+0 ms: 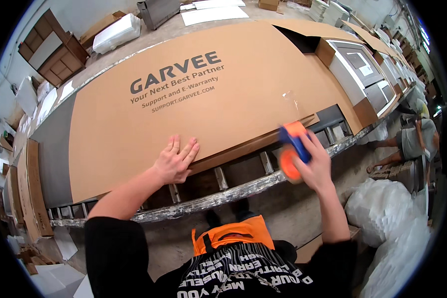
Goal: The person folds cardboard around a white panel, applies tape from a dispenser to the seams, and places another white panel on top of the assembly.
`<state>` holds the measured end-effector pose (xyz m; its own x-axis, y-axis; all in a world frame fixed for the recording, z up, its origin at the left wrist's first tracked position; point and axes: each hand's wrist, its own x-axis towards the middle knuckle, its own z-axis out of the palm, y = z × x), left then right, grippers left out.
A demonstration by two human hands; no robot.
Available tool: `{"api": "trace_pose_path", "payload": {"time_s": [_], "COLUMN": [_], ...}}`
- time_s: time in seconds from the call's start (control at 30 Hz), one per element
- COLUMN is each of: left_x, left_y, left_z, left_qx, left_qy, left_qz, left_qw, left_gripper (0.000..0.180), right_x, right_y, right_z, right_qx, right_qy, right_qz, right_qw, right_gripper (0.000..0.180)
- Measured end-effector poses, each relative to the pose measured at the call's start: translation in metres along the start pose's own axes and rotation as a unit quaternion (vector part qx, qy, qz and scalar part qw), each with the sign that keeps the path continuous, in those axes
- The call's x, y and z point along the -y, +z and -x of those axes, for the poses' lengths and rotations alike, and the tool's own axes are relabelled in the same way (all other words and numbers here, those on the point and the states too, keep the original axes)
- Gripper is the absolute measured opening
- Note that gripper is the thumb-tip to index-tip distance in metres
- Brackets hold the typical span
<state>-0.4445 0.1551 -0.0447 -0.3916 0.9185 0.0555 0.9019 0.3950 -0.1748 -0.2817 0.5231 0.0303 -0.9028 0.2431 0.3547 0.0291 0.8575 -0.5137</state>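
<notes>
A large flat cardboard box (233,89) with dark printing lies in front of me on a roller conveyor (221,178). Near its front edge my left hand (174,161) rests flat on the top, fingers spread. My right hand (313,161) grips a blue and orange tape dispenser (297,144), slightly blurred, at the box's near right corner. An orange roll sits on the dispenser's near end. Just beyond the dispenser, a strip of clear tape (290,99) shows on the cardboard. The fingers around the handle are partly hidden.
Farther right on the conveyor stands an open carton (362,74) with white and grey panels. Bubble wrap (382,208) is heaped at my right. Flat cartons (32,188) lean at the left end. A person in grey (417,139) is at the far right.
</notes>
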Motion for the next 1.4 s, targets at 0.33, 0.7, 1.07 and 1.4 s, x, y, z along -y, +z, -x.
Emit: {"api": "trace_pose_path", "payload": {"time_s": [0.33,0.7,1.07,1.4], "left_x": [-0.008,-0.009,-0.003,0.091], "left_y": [0.018,0.024,0.033,0.035], "left_z": [0.0,0.016,0.033,0.274], "left_qx": [-0.082,-0.105,-0.093,-0.02], "left_qy": [-0.04,-0.025,-0.05,-0.159], "left_qz": [0.089,0.1,0.128,0.031], "left_qw": [0.992,0.989,0.986,0.987], "left_gripper": [0.081,0.079,0.088,0.1], "right_x": [0.146,0.128,0.123,0.234], "right_y": [0.114,0.152,0.184,0.146], "right_z": [-0.152,-0.009,0.084,0.1], "right_qx": [0.357,0.422,0.396,0.11], "right_qy": [-0.003,-0.064,0.105,0.041], "right_qz": [0.175,0.298,0.276,0.006], "right_qw": [0.918,0.854,0.87,0.993], "right_gripper": [0.027,0.033,0.056,0.056]}}
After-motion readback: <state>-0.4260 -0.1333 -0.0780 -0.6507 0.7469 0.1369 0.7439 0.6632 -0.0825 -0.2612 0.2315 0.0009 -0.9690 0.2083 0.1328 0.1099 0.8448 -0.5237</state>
